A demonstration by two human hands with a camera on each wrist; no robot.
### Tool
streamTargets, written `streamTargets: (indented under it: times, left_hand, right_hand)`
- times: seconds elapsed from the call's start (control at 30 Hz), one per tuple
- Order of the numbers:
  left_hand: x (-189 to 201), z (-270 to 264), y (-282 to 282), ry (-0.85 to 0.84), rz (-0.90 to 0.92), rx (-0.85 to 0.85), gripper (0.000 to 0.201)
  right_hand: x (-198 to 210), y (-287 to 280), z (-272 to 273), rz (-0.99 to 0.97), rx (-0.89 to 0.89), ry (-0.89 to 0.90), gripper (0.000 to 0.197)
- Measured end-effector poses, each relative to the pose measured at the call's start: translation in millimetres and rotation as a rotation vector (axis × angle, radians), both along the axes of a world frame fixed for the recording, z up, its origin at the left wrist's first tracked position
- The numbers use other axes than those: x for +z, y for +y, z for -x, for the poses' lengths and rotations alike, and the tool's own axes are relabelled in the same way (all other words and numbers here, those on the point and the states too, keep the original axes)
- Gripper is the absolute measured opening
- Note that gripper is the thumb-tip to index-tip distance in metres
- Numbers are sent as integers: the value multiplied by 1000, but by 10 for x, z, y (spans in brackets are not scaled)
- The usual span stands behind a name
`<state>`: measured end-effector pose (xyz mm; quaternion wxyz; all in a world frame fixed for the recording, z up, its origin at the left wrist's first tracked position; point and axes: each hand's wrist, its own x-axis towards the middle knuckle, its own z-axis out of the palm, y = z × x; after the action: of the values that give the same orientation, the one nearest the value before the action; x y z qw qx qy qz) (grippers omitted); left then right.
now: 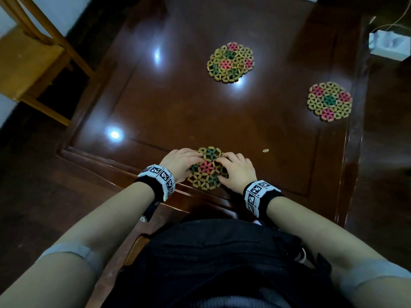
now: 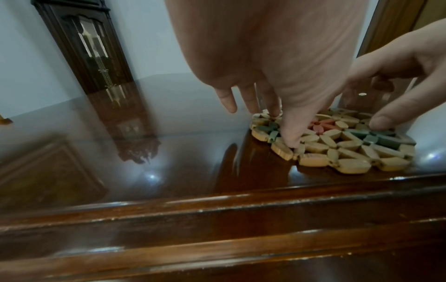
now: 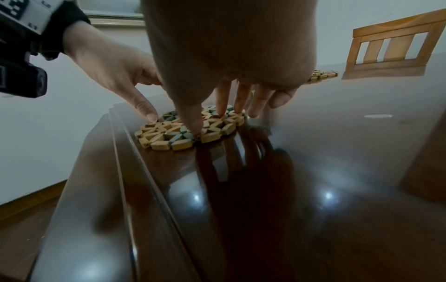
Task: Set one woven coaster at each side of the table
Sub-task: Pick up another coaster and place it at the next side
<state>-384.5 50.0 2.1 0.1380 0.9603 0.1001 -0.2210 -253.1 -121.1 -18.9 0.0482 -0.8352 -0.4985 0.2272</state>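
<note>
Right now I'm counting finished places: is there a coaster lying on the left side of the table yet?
No. In the head view the table bears only the near coaster, the far coaster and the right-side coaster.

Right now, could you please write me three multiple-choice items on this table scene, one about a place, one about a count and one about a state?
1. Where does the coaster under both hands lie?
A. at the near edge of the table
B. on the chair seat
C. at the far left corner

2. How many woven coasters show on the table in the head view?
A. one
B. three
C. five

3. How do the hands meet the near coaster?
A. they lift it clear of the table
B. fingertips touch it as it lies flat
C. they fold it in half

Key: 1 A, the near coaster sits just inside the table rim nearest the person. 2 B, besides it there are a middle coaster and a right-side coaster. 3 B, the left hand and right hand rest fingertips on it, flat on the wood in both wrist views.
</note>
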Motion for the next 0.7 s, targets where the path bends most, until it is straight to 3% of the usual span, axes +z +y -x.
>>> streamTargets:
  times: [0.1,0.27,0.43,0.5,0.57,0.63,0.7]
  left_hand:
    - [0,-8,3,-11,41,38,58]
    - [181,-181,208,-127,105,250,46]
    - [258,-640,795,-241,194,515,38]
    - [232,-913,1026,-296,321,659,36]
    - [206,-1238,1235,-335,461,792,37]
    - [158,-1585,1427,-353,563,888,43]
    - [77,-1879,1612,-366,648,977,50]
  right_hand:
    - [38,4,-41,-19,18,27,53]
    - [240,60,-321,-123,-39,31,47]
    - [425,310,-944,-105,-315,51,50]
    - [425,498,-1189,-94,-502,194,50]
    - [405,740,-1405,-98,-704,445,50]
    - [368,993,-1595,-144,-889,706,50]
    - [305,1228,-1758,-198,-1004,844,51]
